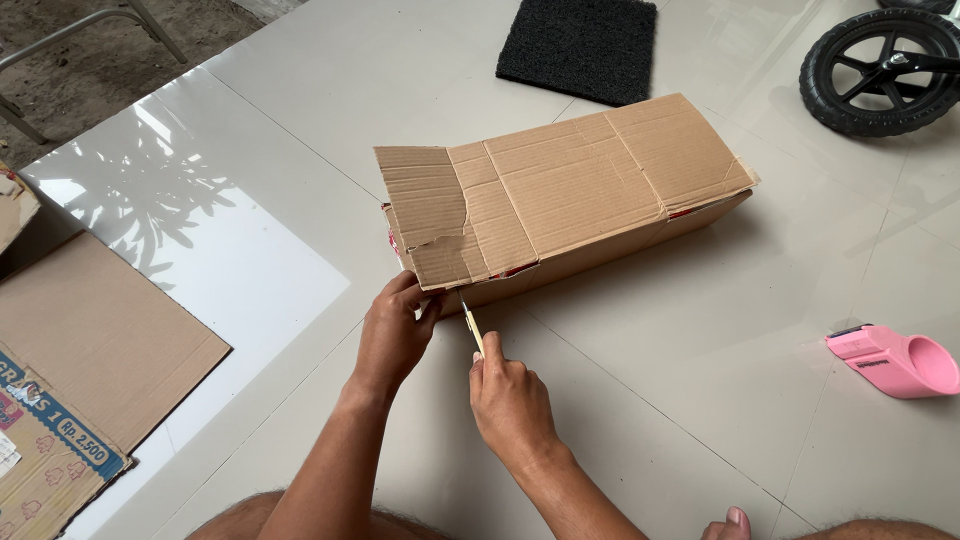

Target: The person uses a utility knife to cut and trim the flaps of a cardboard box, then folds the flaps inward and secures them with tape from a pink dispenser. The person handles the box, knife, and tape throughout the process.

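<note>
Pale glossy tiled floor [650, 380], lots of bare tile to my right. Long brown corrugated cardboard box [570, 200] lies flat mid-floor, torn flap at its near left end. My left hand [393, 335] is curled, gripping that near corner's lower edge. My right hand [510, 400] is closed in a fist round a slim yellow-handled cutter [471, 322], blade tip up at the box's front edge. Pink tape dispenser [893, 360] well apart right; flat cardboard sheet [90, 340] left; black mat [580, 45] beyond.
</note>
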